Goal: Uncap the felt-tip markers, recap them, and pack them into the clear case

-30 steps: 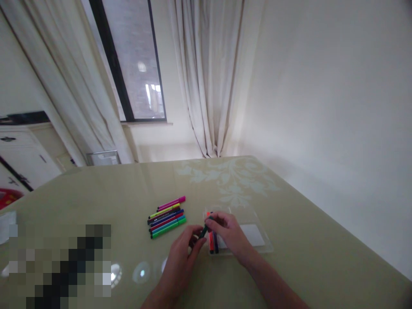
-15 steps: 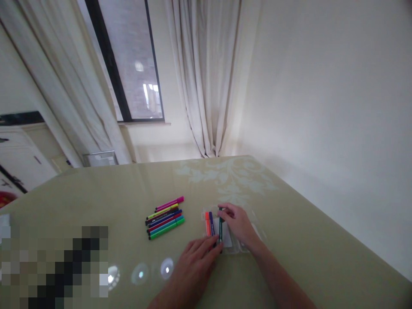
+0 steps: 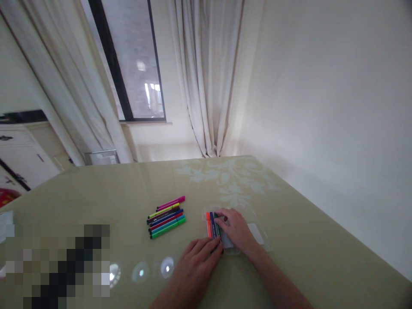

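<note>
A clear plastic case (image 3: 236,251) lies open and flat on the table. In its left part an orange marker (image 3: 208,223) and a dark blue marker (image 3: 212,223) lie side by side. Right beside them is a dark green marker (image 3: 217,229), its upper end pinched by the thumb and fingers of my right hand (image 3: 236,227). My left hand (image 3: 201,255) lies with fingers stretched over the markers' lower ends, touching them and hiding part of them. Left of the case, several markers (image 3: 167,221) in pink, yellow, black, blue, red and green lie slanted in a loose row.
The pale green glossy table (image 3: 309,257) reflects round lights at the front left. A white wall (image 3: 337,107) runs along its right edge. Beyond the far edge hang curtains (image 3: 209,77) beside a window (image 3: 135,60). A white cabinet (image 3: 22,150) stands at the far left.
The dark green marker has moved left and down, against the dark blue one. My right hand moved along with it, while my left hand stayed nearly in place.
</note>
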A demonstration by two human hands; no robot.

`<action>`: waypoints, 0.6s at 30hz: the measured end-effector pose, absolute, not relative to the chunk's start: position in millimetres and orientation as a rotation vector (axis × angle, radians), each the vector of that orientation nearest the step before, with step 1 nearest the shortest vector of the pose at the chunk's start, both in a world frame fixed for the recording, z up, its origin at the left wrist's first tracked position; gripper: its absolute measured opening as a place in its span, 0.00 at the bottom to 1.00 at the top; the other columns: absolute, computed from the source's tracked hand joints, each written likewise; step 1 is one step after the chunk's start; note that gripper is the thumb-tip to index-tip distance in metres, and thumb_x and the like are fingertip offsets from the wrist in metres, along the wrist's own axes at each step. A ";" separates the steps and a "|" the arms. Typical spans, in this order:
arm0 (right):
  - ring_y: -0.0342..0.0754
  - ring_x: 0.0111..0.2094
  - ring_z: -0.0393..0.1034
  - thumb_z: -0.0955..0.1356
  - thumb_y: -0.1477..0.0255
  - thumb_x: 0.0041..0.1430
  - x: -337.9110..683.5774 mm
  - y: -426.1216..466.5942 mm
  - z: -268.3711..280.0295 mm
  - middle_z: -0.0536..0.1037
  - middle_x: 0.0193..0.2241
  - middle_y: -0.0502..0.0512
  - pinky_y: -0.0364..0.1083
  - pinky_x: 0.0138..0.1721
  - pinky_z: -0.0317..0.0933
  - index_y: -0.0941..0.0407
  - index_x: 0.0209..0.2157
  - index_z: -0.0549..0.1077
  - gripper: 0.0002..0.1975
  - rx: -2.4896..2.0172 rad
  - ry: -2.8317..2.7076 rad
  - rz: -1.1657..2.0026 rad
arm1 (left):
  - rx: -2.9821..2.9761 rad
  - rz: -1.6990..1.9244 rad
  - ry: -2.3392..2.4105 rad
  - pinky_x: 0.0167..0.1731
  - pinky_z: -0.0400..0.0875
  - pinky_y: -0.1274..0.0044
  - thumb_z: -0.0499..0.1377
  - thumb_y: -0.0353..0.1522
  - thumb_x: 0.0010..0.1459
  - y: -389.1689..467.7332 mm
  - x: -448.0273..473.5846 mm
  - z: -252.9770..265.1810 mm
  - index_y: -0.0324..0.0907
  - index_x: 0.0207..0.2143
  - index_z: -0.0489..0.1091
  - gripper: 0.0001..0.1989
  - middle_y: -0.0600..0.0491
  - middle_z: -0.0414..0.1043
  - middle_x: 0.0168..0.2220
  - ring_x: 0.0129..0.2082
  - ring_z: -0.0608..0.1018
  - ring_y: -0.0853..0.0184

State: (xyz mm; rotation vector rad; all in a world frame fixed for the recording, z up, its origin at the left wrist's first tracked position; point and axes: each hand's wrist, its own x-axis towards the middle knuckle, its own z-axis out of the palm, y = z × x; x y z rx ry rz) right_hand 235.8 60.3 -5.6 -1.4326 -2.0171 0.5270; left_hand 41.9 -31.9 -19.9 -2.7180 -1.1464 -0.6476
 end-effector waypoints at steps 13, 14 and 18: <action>0.55 0.43 0.73 0.68 0.71 0.62 232.5 57.7 -3.7 0.83 0.38 0.56 0.51 0.49 0.60 0.52 0.37 0.81 0.08 -1.439 -2.083 0.432 | -2.775 -0.754 -1.275 0.56 0.72 0.69 0.55 0.27 0.66 -30.6 45.4 -22.4 0.48 0.63 0.65 0.24 0.51 0.73 0.60 0.57 0.75 0.62; 0.55 0.44 0.73 0.68 0.71 0.62 233.2 57.4 -2.4 0.82 0.38 0.56 0.51 0.49 0.60 0.52 0.38 0.81 0.09 -1.431 -2.073 0.438 | -2.754 -0.771 -1.319 0.55 0.72 0.69 0.55 0.27 0.67 -28.1 41.9 -21.9 0.48 0.62 0.66 0.22 0.51 0.74 0.58 0.56 0.75 0.63; 0.54 0.44 0.73 0.67 0.70 0.64 234.8 58.1 0.7 0.82 0.39 0.57 0.51 0.48 0.61 0.54 0.40 0.81 0.10 -1.412 -2.005 0.454 | -2.365 -0.754 -1.741 0.50 0.73 0.65 0.51 0.27 0.68 -13.2 11.9 -15.7 0.43 0.51 0.74 0.15 0.47 0.77 0.49 0.49 0.77 0.58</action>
